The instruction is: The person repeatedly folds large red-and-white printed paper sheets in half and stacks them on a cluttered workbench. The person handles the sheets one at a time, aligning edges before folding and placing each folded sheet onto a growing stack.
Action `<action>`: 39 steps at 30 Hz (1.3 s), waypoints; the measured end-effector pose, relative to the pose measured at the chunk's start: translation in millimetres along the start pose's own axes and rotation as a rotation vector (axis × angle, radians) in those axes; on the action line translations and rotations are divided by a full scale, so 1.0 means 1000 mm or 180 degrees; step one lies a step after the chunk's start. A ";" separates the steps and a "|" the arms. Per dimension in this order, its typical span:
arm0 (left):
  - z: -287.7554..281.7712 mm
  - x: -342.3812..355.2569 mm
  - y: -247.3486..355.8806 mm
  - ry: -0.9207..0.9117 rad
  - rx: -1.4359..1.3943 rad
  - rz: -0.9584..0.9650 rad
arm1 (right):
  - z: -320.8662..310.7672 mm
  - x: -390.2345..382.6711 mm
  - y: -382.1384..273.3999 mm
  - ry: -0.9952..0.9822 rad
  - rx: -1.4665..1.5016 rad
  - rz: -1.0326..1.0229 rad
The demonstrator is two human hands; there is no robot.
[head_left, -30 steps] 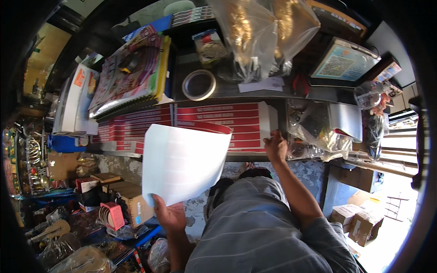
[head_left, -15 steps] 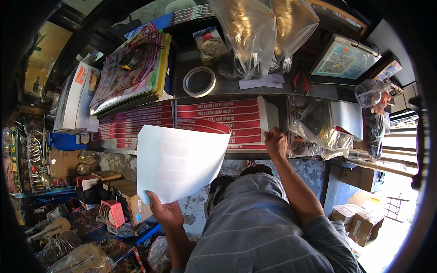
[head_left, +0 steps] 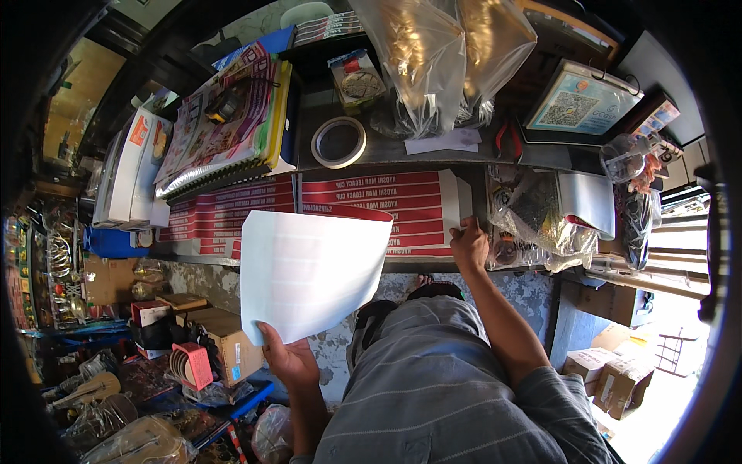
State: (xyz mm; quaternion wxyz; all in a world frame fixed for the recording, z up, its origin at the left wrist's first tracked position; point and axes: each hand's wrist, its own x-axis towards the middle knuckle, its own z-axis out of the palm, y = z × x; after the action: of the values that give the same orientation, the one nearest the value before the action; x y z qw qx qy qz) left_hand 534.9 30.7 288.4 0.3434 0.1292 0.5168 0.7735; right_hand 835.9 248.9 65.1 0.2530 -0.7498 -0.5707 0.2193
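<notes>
My left hand (head_left: pixel 290 357) pinches the lower left corner of a large white sheet (head_left: pixel 309 278), thumb on top. The sheet curves upward, and a strip of red print shows along its far edge. Under and behind it lie red-and-white printed sheets (head_left: pixel 371 192) on the counter shelf. My right hand (head_left: pixel 470 246) rests at the right end of these sheets, fingers curled and the index finger near their pale edge. Whatever its fingertips may hold is too small to make out.
On the ledge behind stand a roll of tape (head_left: pixel 338 142), red-handled pliers (head_left: pixel 509 142), a stack of magazines (head_left: pixel 224 124) and clear plastic bags (head_left: pixel 433 69). Plastic-wrapped goods (head_left: pixel 533 213) lie right of the sheets. Cardboard boxes (head_left: pixel 220 340) sit at lower left.
My left hand and the white sheet have shifted slightly right, and the sheet's far edge curls less. My right hand stays at the same spot, its fingers moved a little.
</notes>
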 end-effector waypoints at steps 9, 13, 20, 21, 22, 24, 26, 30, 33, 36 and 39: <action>0.004 0.000 0.004 -0.0063 -0.0072 -0.0139 | -0.017 -0.007 -0.012 0.0426 0.0250 -0.0819; 0.015 0.000 0.011 -0.0066 -0.0310 -0.0224 | -0.047 -0.017 -0.019 -0.0031 0.0708 -0.0380; 0.022 0.007 0.038 -0.1123 -0.1917 -0.0617 | -0.101 -0.040 -0.033 -0.0688 0.1114 0.0554; 0.022 0.009 0.044 -0.2037 -0.2524 -0.0691 | -0.106 -0.042 -0.033 -0.0643 0.0980 0.0492; 0.023 0.000 0.048 -0.0952 -0.1820 0.0064 | -0.111 -0.043 -0.034 -0.0627 0.0894 0.0473; 0.024 -0.006 0.061 -0.0911 -0.1493 0.0563 | -0.119 -0.046 -0.034 -0.0487 0.0892 0.0418; 0.031 -0.013 0.070 -0.1183 -0.1202 0.0795 | -0.129 -0.051 -0.034 -0.0308 0.1054 0.0424; 0.068 -0.027 0.050 -0.1762 -0.0532 0.0759 | -0.160 -0.060 -0.029 -0.0159 0.0955 0.0121; 0.107 -0.034 0.016 -0.1814 -0.0270 0.0241 | -0.186 -0.068 -0.025 0.0087 0.0849 -0.0217; 0.134 -0.039 0.005 -0.1946 -0.0612 -0.0112 | -0.209 -0.070 -0.017 0.0285 0.1191 -0.0452; 0.132 -0.031 0.034 -0.1913 -0.1774 -0.0161 | -0.229 -0.067 -0.007 0.0709 0.1256 -0.0345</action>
State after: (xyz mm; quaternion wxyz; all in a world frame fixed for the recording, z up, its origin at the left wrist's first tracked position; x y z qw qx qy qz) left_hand 616.9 95.7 380.7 0.5199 0.2386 0.1672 0.8030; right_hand 955.7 155.9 249.9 0.4675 -0.6736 -0.5248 0.2287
